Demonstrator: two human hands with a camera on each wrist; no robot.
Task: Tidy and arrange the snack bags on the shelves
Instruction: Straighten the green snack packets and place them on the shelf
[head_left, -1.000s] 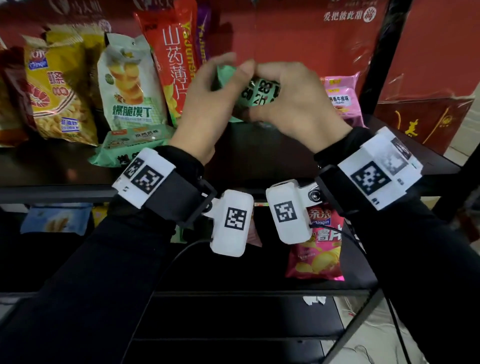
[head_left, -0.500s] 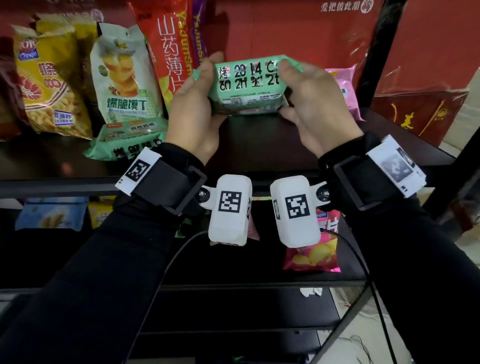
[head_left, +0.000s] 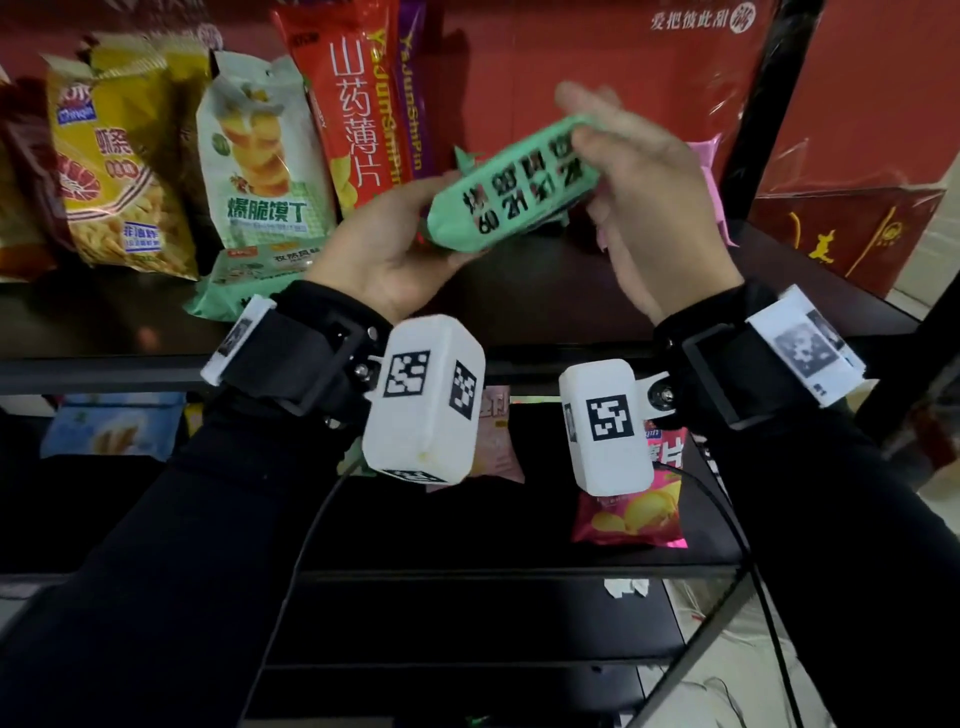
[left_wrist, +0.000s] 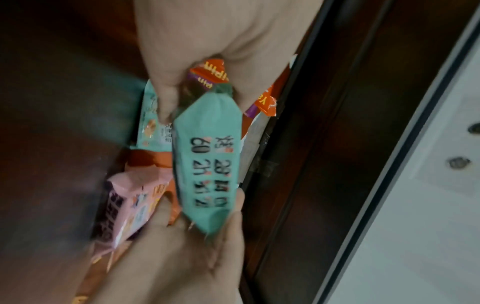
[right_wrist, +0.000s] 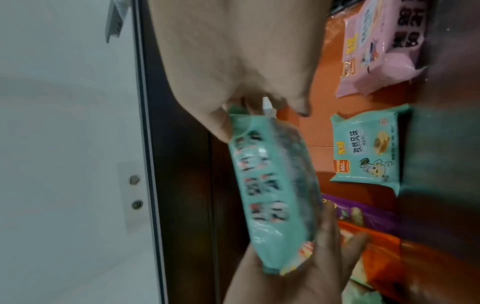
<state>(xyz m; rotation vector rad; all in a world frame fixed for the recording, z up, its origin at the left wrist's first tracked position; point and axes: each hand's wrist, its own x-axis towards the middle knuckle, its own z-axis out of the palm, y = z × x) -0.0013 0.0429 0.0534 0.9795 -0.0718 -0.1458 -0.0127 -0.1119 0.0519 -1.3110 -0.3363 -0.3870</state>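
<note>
I hold a mint-green snack bag (head_left: 511, 200) with black print in front of the upper shelf (head_left: 571, 306). It slants, with its right end higher. My left hand (head_left: 431, 234) cups and grips the lower left end, palm turned up. My right hand (head_left: 597, 130) pinches the upper right end. In the left wrist view the green bag (left_wrist: 207, 164) runs from my left hand (left_wrist: 202, 92) down to the other hand. The right wrist view shows the green bag (right_wrist: 272, 185) under my right hand (right_wrist: 259, 111).
Leaning along the shelf's back are a yellow chips bag (head_left: 119, 171), a white-green bag (head_left: 260, 156), a tall red bag (head_left: 353, 104) and a purple bag (head_left: 410, 88). A second green bag (head_left: 249, 275) lies flat. A pink bag (head_left: 709, 171) sits behind my right hand. The lower shelf holds a pink chips bag (head_left: 639, 514).
The green bag went from bunched between both hands to level, then tilted with its right end up. My left hand dropped and turned palm up; my right hand rose.
</note>
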